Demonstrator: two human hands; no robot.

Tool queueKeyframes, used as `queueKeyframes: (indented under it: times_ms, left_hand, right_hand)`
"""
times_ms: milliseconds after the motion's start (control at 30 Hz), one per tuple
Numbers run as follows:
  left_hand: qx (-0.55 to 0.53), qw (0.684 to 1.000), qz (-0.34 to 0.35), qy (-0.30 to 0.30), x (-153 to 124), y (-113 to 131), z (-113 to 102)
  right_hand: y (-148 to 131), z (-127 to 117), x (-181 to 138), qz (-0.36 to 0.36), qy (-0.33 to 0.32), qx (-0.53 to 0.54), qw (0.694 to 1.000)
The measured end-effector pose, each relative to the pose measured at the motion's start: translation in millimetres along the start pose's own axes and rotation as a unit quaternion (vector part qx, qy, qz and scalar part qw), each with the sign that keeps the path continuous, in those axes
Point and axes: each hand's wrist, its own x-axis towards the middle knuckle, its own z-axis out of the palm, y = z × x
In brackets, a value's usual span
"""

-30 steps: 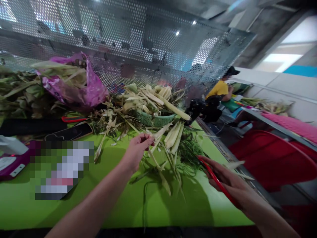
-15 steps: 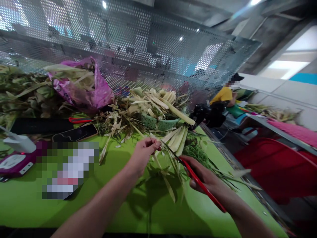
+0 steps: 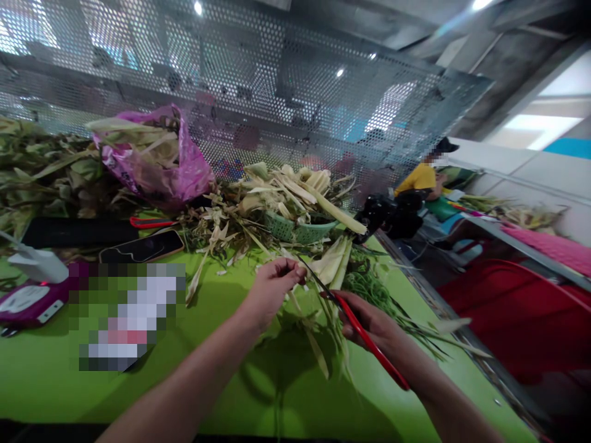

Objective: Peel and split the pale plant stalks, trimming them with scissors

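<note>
Swung leftward since a second ago: red-handled scissors, now just right of frame centre, dark blades pointing up and left. Held in the right hand, grip wrapped around the handles. Blade ends just beside the fingertips of the left hand; cannot tell whether touching. Left grip: thumb and forefinger pressed together; too small to tell what, if anything, is between them.

Directly below, lower centre of the frame: pale husk strips trailing over the lime-green counter. Just right of the left fingertips, broader pale husks; beyond those, a tangle of green fibres.

Centre of the frame, behind both hands: green basket, heaped with pale stalks and husks. Left of centre, upper part: pink plastic bag, stuffed with leaves. Far left: big heap of dull green leaves. Below that, phone lying flat near another red-handled tool. Left edge: purple power strip, white plug seated in it. Upper right: person in a yellow top, near pink cloth.
</note>
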Motion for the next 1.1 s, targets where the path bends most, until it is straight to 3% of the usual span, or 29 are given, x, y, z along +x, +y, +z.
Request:
queueKeyframes:
  times_ms: [100,333,500,633,700,767,900,1100]
  left_hand:
    - [0.006,1.0,0.0,0.005,-0.3,-0.3,0.1]
    - [0.027,0.999,-0.014,0.015,-0.7,-0.4,-1.7]
    - [0.016,1.0,-0.008,0.025,-1.0,0.6,-2.4]
    - [0.024,0.999,-0.009,0.026,-2.1,1.6,-1.2]
    - [0.023,0.999,-0.006,0.023,-2.2,1.5,-0.5]
    - [0.026,0.999,0.001,0.019,-1.6,0.3,-0.2]
    - [0.034,0.999,0.021,0.009,0.5,-3.5,-0.4]
    - [0.033,0.998,0.034,0.028,2.7,-3.8,-1.6]
  right_hand:
    - [-3.2,-0.2,0.9,0.044,-0.055,0.023,0.997]
    - [8.3,-5.4,-6.1,0.091,-0.039,-0.046,0.994]
    - [55.2,-40.3,-26.8,0.118,0.027,-0.235,0.964]
    - [79.0,-69.0,-40.0,0.111,-0.034,-0.329,0.937]
    - [68.2,-71.6,-36.3,0.122,-0.018,-0.368,0.922]
    - [43.9,-63.5,-24.2,0.094,0.053,-0.357,0.928]
    - [-10.1,-25.2,13.7,-0.03,0.105,-0.141,0.984]
    - [-32.9,21.5,52.6,-0.059,0.127,-0.022,0.99]
